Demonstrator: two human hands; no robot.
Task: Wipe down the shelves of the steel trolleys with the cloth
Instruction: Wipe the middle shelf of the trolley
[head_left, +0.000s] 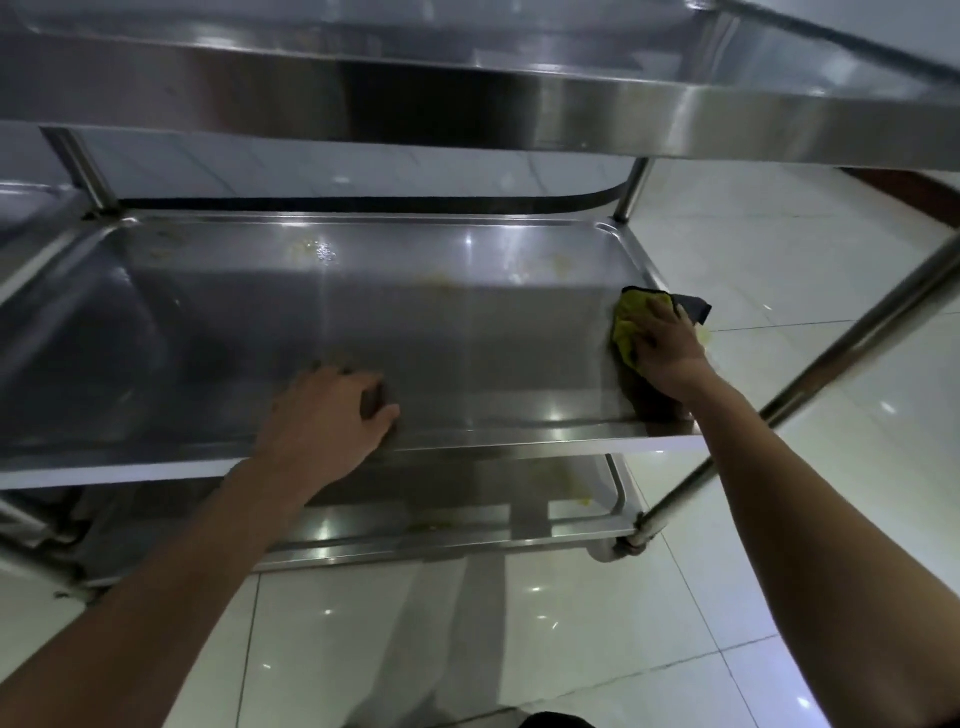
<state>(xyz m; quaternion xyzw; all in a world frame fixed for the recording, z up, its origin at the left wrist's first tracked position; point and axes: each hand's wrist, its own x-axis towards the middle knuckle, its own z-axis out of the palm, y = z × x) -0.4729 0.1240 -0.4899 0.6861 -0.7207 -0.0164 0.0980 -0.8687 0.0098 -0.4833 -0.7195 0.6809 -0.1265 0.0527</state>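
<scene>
A steel trolley fills the head view, and its middle shelf lies in front of me with yellowish smears near the far edge. My right hand presses a yellow-green and dark cloth flat against the shelf's right end, fingers spread over it. A dark corner of the cloth hangs past the right rim. My left hand rests on the shelf near its front edge, fingers slightly bent, holding nothing.
The top shelf overhangs close above. The bottom shelf shows yellow stains. Steel posts run at the right and back corners. A second trolley stands to the left. Glossy white floor tiles lie around.
</scene>
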